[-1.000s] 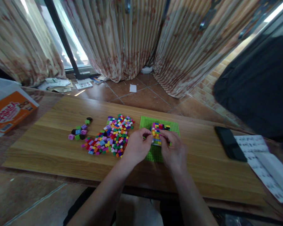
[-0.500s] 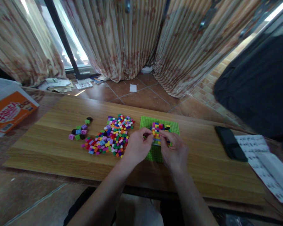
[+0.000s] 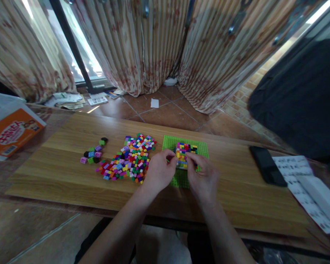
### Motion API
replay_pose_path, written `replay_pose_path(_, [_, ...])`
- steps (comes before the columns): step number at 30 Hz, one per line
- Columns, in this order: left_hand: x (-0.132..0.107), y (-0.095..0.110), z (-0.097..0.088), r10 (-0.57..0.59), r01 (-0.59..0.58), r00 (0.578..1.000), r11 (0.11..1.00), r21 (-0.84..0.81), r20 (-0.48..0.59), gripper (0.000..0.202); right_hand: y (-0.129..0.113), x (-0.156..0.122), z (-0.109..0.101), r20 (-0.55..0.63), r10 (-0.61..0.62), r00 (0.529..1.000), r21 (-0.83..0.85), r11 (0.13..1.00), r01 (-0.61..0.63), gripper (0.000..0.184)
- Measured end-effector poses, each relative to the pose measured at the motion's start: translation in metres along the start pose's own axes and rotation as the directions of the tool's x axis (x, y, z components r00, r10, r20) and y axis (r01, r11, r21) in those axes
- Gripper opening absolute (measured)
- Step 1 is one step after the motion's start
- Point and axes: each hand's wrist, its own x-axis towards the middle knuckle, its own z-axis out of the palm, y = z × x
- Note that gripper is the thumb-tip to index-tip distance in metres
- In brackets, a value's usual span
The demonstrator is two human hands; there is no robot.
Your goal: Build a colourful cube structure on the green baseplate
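A green studded baseplate (image 3: 202,146) lies on the wooden table, bearing a block of small multicoloured building bricks (image 3: 182,147). My left hand (image 3: 161,167) is at the left side of that block, thumb and forefinger pinched close to its yellow bricks. From the right, my right hand (image 3: 202,175) reaches over the plate, its fingertips closed at the block's middle. Whatever sits in either pinch is too small or hidden to make out. Both hands cover part of the baseplate and of the built bricks. Left of my left hand spreads a heap of loose small bricks (image 3: 132,157).
Several larger bricks (image 3: 91,154) lie farther left on the table (image 3: 57,176). A black phone (image 3: 266,165) and a printed sheet (image 3: 294,167) are at the right end. An orange-labelled plastic box (image 3: 13,128) stands at the far left. Curtains (image 3: 143,47) hang behind.
Both hands keep almost the same pose at the brick block, with only slight finger movement. The whole view has shifted a little.
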Motion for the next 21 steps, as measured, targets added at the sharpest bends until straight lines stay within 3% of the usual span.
replay_pose_path(4, [0.006, -0.005, -0.013, 0.014, -0.018, 0.997, 0.998, -0.059, -0.070, 0.013, -0.003, 0.001, -0.003, -0.174, 0.041, 0.984, 0.041, 0.999, -0.035, 0.016])
replay_pose_path(8, [0.014, -0.013, -0.031, -0.005, -0.024, 0.983, 0.988, -0.152, -0.184, 0.011, -0.009, 0.000, -0.004, -0.184, 0.056, 0.981, 0.057, 0.997, -0.047, 0.015])
replay_pose_path(12, [0.019, -0.019, -0.049, -0.113, 0.000, 0.934, 0.949, -0.317, -0.338, 0.009, -0.027, -0.011, 0.002, -0.030, 0.005, 1.000, 0.107, 0.994, -0.001, 0.015])
replay_pose_path(15, [0.019, -0.018, -0.060, -0.230, 0.008, 0.897, 0.863, -0.505, -0.379, 0.008, -0.044, -0.021, 0.011, 0.101, -0.105, 0.989, 0.189, 0.978, 0.084, 0.017])
replay_pose_path(18, [0.017, -0.013, -0.067, -0.308, 0.014, 0.887, 0.764, -0.644, -0.345, 0.008, -0.054, -0.029, 0.019, 0.230, -0.201, 0.952, 0.237, 0.961, 0.146, 0.018])
replay_pose_path(21, [0.014, -0.010, -0.068, -0.331, 0.041, 0.903, 0.700, -0.713, -0.273, 0.012, -0.058, -0.034, 0.026, 0.340, -0.234, 0.911, 0.221, 0.961, 0.164, 0.014])
